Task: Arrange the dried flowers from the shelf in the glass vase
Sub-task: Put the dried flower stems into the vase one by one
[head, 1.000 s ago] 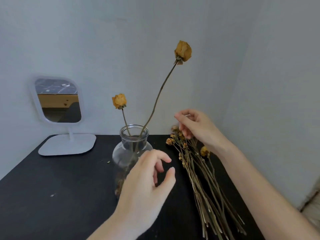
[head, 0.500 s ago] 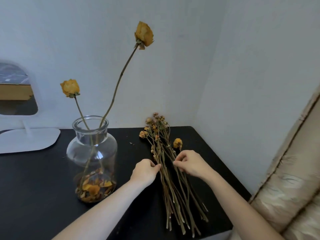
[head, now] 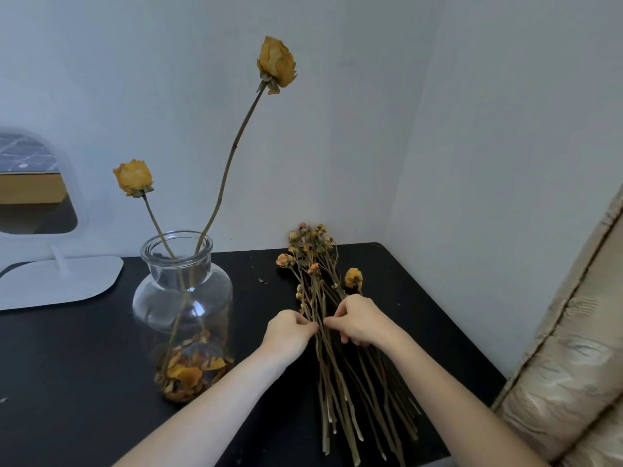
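Left hand [head: 288,330] nearer right hand [head: 359,320], stems [head: 338,389], shelf [head: 84,365]

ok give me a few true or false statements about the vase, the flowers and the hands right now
1. A tall rose and a short rose stand in the glass vase. True.
2. The bottom of the vase is bare. False: loose petals lie there.
3. The left hand and the right hand both grip the bundle of stems lying on the black table. True.
4. The bundle lies to the left of the vase. False: it lies to its right.
5. A white-framed mirror stands left of the vase. True.
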The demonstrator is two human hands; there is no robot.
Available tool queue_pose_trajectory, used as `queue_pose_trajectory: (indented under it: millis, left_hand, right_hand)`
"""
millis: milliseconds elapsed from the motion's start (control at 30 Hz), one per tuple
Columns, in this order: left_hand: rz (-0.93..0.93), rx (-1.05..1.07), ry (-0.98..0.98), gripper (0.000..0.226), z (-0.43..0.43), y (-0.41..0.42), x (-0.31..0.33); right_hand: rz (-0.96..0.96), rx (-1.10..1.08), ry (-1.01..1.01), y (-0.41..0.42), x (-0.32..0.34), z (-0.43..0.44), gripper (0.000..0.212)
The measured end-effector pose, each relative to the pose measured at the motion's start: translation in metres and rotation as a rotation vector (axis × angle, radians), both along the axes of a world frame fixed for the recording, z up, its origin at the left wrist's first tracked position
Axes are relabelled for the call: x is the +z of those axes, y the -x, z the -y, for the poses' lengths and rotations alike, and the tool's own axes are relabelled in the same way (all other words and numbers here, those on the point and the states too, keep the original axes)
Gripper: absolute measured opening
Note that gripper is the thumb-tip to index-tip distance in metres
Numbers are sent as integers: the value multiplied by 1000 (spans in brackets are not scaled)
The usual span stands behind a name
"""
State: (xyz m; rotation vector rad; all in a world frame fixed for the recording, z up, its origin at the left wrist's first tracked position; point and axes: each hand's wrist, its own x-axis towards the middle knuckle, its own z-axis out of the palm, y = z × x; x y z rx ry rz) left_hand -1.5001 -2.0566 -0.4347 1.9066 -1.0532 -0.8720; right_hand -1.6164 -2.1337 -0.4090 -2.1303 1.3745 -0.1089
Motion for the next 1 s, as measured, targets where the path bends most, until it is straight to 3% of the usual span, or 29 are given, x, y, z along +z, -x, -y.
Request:
queue_pose_trajectory:
  millis: [233, 333, 500, 667, 767, 1000]
  left_hand:
    - [113, 49, 38, 21, -1, -1, -4]
    - [180, 58, 97, 18, 1, 3, 1]
    - [255, 70, 67, 20, 7, 12, 6]
    - [253, 109, 97, 24, 8, 11, 3]
    - [233, 124, 90, 25, 8, 7, 0]
    - [137, 168, 37, 21, 14, 0, -9]
  right_hand:
    - [27, -136, 177, 19, 12, 13, 11]
    - [-71, -156, 111, 31, 12, 17, 20]
    - [-63, -161, -3, 37, 4, 23, 19]
    - [-23, -258, 162, 46, 1, 26, 15]
    - [-128, -236, 39, 53, 2, 26, 28]
    - [18, -204, -109, 51, 4, 20, 20]
